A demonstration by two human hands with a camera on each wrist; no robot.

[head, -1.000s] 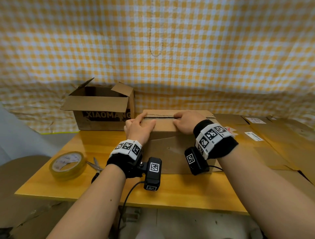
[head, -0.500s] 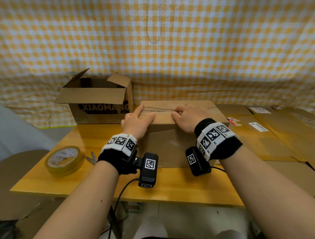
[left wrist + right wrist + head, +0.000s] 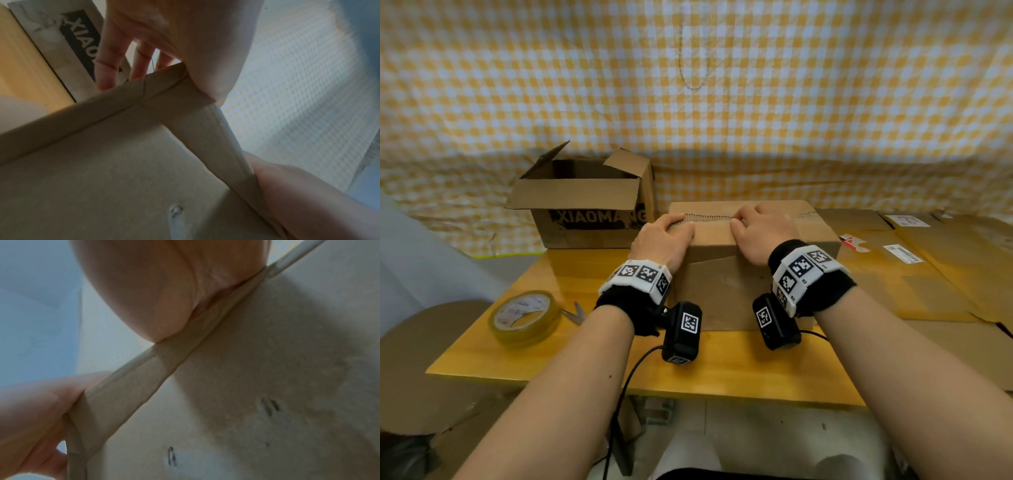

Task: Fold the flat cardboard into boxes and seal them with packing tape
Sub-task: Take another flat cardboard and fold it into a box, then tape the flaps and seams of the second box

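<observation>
A brown cardboard box [image 3: 722, 294] stands on the wooden table [image 3: 722, 370] with its top flaps folded down. My left hand [image 3: 664, 240] sits on its top left corner, fingers bent over the flap edge at the seam. In the right wrist view that left hand [image 3: 30, 410] wraps round the box corner [image 3: 78, 426]. My right hand [image 3: 760, 233] lies on the top near the middle, fingertips curled at the seam, its palm heel [image 3: 144, 288] pressing on the front top edge. The left wrist view shows my fingers [image 3: 107, 65] hanging past the box corner [image 3: 156, 91].
A roll of clear packing tape [image 3: 524, 318] lies at the table's left front, with scissors [image 3: 575, 313] just behind it. An open box printed XIAOMANG [image 3: 585, 205] stands at the back left. Flat cardboard sheets [image 3: 928, 267] cover the right side. Checked cloth hangs behind.
My left fingers, stretched flat over the top a second ago, have bent down at the seam and slid toward the left corner. The right hand has stayed in place on the top.
</observation>
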